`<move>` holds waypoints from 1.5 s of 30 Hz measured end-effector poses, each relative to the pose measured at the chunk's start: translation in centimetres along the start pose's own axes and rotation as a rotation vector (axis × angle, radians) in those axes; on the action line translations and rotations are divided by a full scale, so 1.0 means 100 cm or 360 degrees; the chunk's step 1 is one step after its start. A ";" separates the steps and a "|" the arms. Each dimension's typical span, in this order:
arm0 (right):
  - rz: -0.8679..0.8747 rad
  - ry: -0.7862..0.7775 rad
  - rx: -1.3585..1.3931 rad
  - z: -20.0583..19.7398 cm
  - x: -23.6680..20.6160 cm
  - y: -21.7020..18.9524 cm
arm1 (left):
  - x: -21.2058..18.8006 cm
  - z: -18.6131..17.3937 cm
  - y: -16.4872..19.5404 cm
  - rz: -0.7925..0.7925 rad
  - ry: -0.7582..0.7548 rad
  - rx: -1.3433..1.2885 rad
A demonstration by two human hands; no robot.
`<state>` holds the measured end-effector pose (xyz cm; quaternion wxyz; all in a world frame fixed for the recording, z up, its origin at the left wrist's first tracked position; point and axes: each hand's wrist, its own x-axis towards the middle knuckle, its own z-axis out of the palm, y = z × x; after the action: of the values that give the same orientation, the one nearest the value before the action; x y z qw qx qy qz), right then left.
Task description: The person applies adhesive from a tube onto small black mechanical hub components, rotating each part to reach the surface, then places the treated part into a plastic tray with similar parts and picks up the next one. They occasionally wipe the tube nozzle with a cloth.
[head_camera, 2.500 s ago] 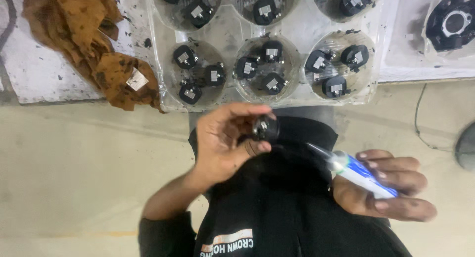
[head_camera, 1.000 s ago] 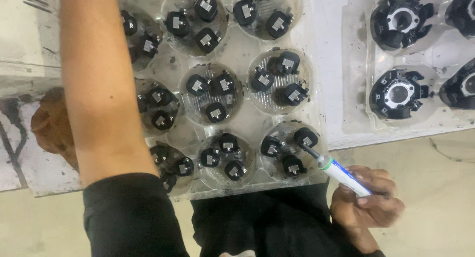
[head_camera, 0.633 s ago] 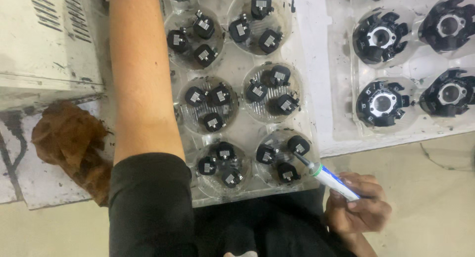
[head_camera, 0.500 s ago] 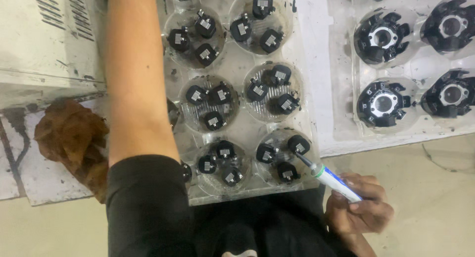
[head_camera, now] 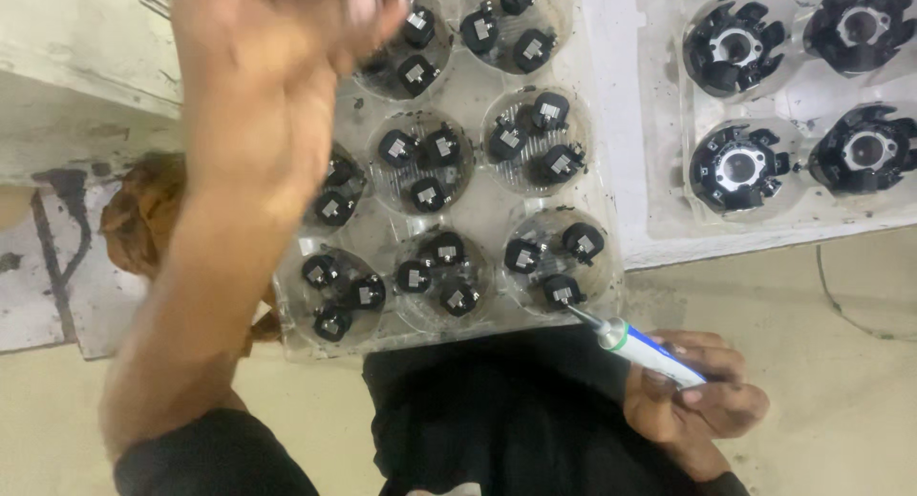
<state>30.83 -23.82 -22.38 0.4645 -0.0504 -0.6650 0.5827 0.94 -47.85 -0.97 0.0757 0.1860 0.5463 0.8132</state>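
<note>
My left hand (head_camera: 277, 47) is raised over the upper left of a clear plastic tray (head_camera: 611, 171). It is blurred by motion, so I cannot make out whether its curled fingers hold anything. The tray's round cups each hold two or three small black parts (head_camera: 425, 167). My right hand (head_camera: 702, 401) rests near my lap, below the tray's near right corner, shut on a white and blue tube (head_camera: 645, 348). The tube's thin nozzle (head_camera: 578, 315) points at the nearest right cup.
A white tray (head_camera: 659, 238) at the right holds larger round black parts (head_camera: 735, 167). A brown rag (head_camera: 143, 219) lies left of the clear tray, partly behind my forearm. A thin cable (head_camera: 841, 305) runs over the pale floor at the right.
My left arm, stretched far out of view before, has drawn back so the hand shows over the tray's top. The view shifted slightly. My right hand still holds the tube.
</note>
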 end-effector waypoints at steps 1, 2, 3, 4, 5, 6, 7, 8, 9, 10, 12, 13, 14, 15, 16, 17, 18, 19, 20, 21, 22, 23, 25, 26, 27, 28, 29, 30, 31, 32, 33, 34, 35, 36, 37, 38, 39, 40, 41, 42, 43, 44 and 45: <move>0.0041 -0.0052 0.0006 -0.005 -0.003 -0.006 | -0.024 0.001 0.001 -0.0058 -0.0024 -0.0096; 0.0054 -0.0053 0.0069 -0.007 -0.006 -0.010 | -0.050 0.002 0.001 -0.0111 -0.0031 -0.0168; 0.0064 -0.0051 0.0134 -0.009 -0.009 -0.014 | -0.079 0.002 -0.002 -0.0144 0.0017 -0.0191; 0.0108 -0.0137 0.0002 -0.012 -0.010 -0.019 | -0.111 0.001 -0.004 -0.0248 0.0112 -0.0186; 0.0154 -0.0224 -0.0133 -0.014 -0.011 -0.024 | -0.139 0.002 -0.012 -0.0209 0.0155 -0.0163; 0.0199 -0.0312 -0.0268 -0.014 -0.012 -0.030 | -0.163 0.004 -0.021 -0.0170 0.0198 -0.0141; 0.0164 -0.0382 -0.0269 -0.013 -0.012 -0.033 | -0.184 0.004 -0.028 -0.0215 0.0257 -0.0200; 0.0126 -0.0454 -0.0273 -0.011 -0.011 -0.036 | -0.202 0.005 -0.035 -0.0261 0.0315 -0.0264; 0.0091 -0.0530 -0.0275 -0.008 -0.010 -0.040 | -0.215 0.006 -0.043 -0.0224 0.0335 -0.0189; 0.0115 -0.0575 -0.0167 -0.006 -0.008 -0.045 | -0.226 0.009 -0.051 -0.0186 0.0357 -0.0115; 0.0165 -0.0671 0.0055 0.000 -0.006 -0.055 | -0.241 0.014 -0.062 -0.0112 0.0408 0.0009; 0.0091 -0.0714 0.0068 0.002 -0.005 -0.060 | -0.246 0.016 -0.066 -0.0080 0.0434 0.0060; 0.0025 -0.0757 0.0079 0.003 -0.004 -0.066 | -0.251 0.019 -0.068 -0.0058 0.0460 0.0111; -0.0040 -0.0800 0.0090 0.004 -0.004 -0.070 | -0.256 0.021 -0.069 -0.0072 0.0436 0.0112; -0.0131 -0.0720 0.0080 0.008 -0.005 -0.073 | -0.261 0.022 -0.070 -0.0087 0.0410 0.0112; -0.0209 -0.0641 0.0068 0.011 -0.007 -0.075 | -0.266 0.024 -0.069 -0.0111 0.0390 0.0113; -0.0288 -0.0562 0.0057 0.012 -0.009 -0.077 | -0.269 0.025 -0.068 -0.0121 0.0377 0.0136; -0.0326 -0.0587 0.0035 0.014 -0.010 -0.078 | -0.273 0.027 -0.067 -0.0128 0.0362 0.0162; -0.0369 -0.0609 0.0013 0.015 -0.011 -0.079 | -0.276 0.028 -0.065 -0.0131 0.0343 0.0187; -0.0420 -0.0628 -0.0009 0.016 -0.011 -0.078 | -0.278 0.029 -0.064 -0.0137 0.0346 0.0186; -0.0452 -0.0586 0.0054 0.017 -0.013 -0.077 | -0.279 0.029 -0.062 -0.0143 0.0345 0.0183; -0.0483 -0.0543 0.0114 0.018 -0.014 -0.076 | -0.280 0.031 -0.061 -0.0151 0.0341 0.0178; -0.0554 -0.0505 0.0175 0.020 -0.016 -0.075 | -0.281 0.031 -0.058 -0.0166 0.0337 0.0174; -0.0589 -0.0514 0.0174 0.021 -0.017 -0.076 | -0.281 0.032 -0.056 -0.0174 0.0336 0.0172; -0.0625 -0.0522 0.0175 0.021 -0.017 -0.076 | -0.281 0.033 -0.055 -0.0163 0.0336 0.0158; -0.0601 -0.0471 0.0180 0.022 -0.020 -0.078 | -0.282 0.033 -0.054 -0.0155 0.0338 0.0144; -0.0577 -0.0422 0.0186 0.024 -0.023 -0.079 | -0.283 0.034 -0.054 -0.0146 0.0342 0.0131; -0.0554 -0.0371 0.0194 0.025 -0.024 -0.081 | -0.283 0.034 -0.053 -0.0131 0.0323 0.0159; -0.0548 -0.0420 0.0169 0.025 -0.025 -0.083 | -0.284 0.034 -0.053 -0.0118 0.0306 0.0187; -0.0541 -0.0469 0.0142 0.026 -0.025 -0.084 | -0.285 0.034 -0.053 -0.0106 0.0289 0.0215; -0.0534 -0.0517 0.0115 0.026 -0.024 -0.085 | -0.286 0.033 -0.053 -0.0116 0.0276 0.0213; -0.0595 -0.0500 0.0122 0.027 -0.023 -0.085 | -0.287 0.033 -0.054 -0.0126 0.0262 0.0212; -0.0654 -0.0482 0.0130 0.028 -0.021 -0.084 | -0.288 0.033 -0.054 -0.0138 0.0248 0.0210; -0.0713 -0.0462 0.0138 0.030 -0.019 -0.082 | -0.288 0.033 -0.054 -0.0159 0.0251 0.0225; -0.0751 -0.0470 0.0162 0.032 -0.018 -0.080 | -0.288 0.032 -0.055 -0.0181 0.0253 0.0240; -0.0789 -0.0477 0.0186 0.034 -0.016 -0.078 | -0.288 0.032 -0.055 -0.0203 0.0254 0.0255; -0.0828 -0.0482 0.0210 0.036 -0.015 -0.076 | -0.288 0.032 -0.055 -0.0216 0.0247 0.0210; -0.0854 -0.0449 0.0199 0.037 -0.014 -0.074 | -0.288 0.032 -0.056 -0.0230 0.0240 0.0164; -0.0881 -0.0415 0.0187 0.038 -0.014 -0.073 | -0.288 0.032 -0.056 -0.0243 0.0232 0.0118; -0.0908 -0.0382 0.0176 0.039 -0.014 -0.073 | -0.287 0.032 -0.057 -0.0262 0.0232 0.0111; -0.0898 -0.0412 0.0157 0.038 -0.014 -0.073 | -0.287 0.031 -0.057 -0.0282 0.0234 0.0104; -0.0888 -0.0442 0.0139 0.038 -0.014 -0.074 | -0.287 0.031 -0.058 -0.0302 0.0236 0.0098; -0.0879 -0.0471 0.0123 0.036 -0.014 -0.075 | -0.286 0.031 -0.058 -0.0301 0.0234 0.0080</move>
<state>32.71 -29.66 -16.61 0.5050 0.2349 -0.6913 0.4604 27.99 -52.28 -11.58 0.1070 0.0754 0.5857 0.7999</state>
